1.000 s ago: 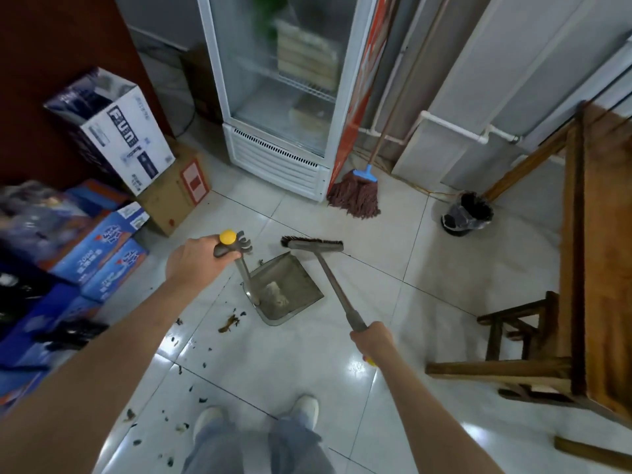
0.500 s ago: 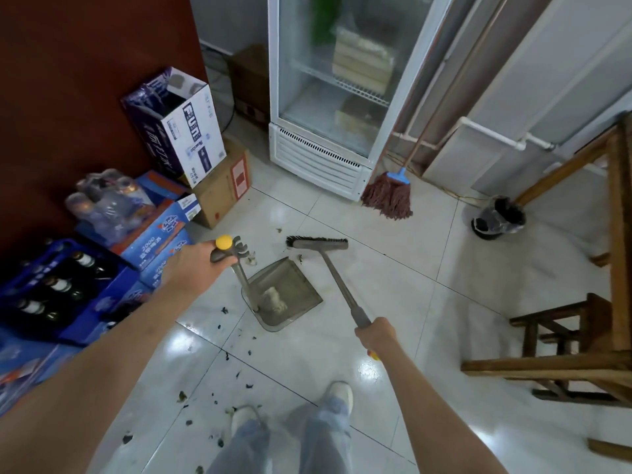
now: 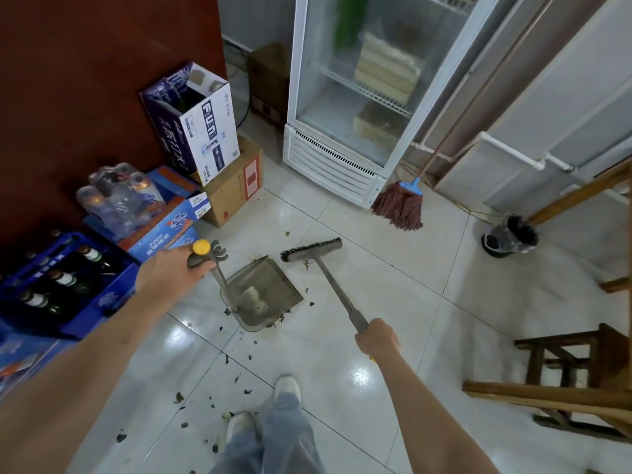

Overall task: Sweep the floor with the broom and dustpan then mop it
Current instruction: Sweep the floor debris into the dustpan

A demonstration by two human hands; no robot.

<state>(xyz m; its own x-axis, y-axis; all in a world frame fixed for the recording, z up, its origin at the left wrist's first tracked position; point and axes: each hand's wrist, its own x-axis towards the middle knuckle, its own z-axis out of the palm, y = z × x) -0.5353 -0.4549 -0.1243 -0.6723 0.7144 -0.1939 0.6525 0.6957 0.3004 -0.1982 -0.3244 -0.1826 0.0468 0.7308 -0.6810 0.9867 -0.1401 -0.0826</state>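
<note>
My left hand (image 3: 171, 275) grips the yellow-capped handle of a grey dustpan (image 3: 273, 285), which rests on the white tiled floor with pale debris inside. My right hand (image 3: 376, 340) grips the long grey handle of a broom (image 3: 313, 249); its brush head lies on the floor just right of the pan's far edge. Dark scraps of litter (image 3: 236, 364) are scattered on the tiles between the pan and my feet. A red-brown string mop (image 3: 400, 206) with a blue clamp leans against the fridge corner.
A glass-door fridge (image 3: 345, 97) stands ahead. Cardboard boxes (image 3: 195, 124) and a blue bottle crate (image 3: 65, 285) line the left wall. A wooden stool (image 3: 574, 367) and table frame stand at right. A small black bin (image 3: 513, 234) sits near the back right.
The view has swung left, showing more of the crates and boxes. The dustpan and broom head have shifted slightly right and nearer each other. Both hands keep their grips.
</note>
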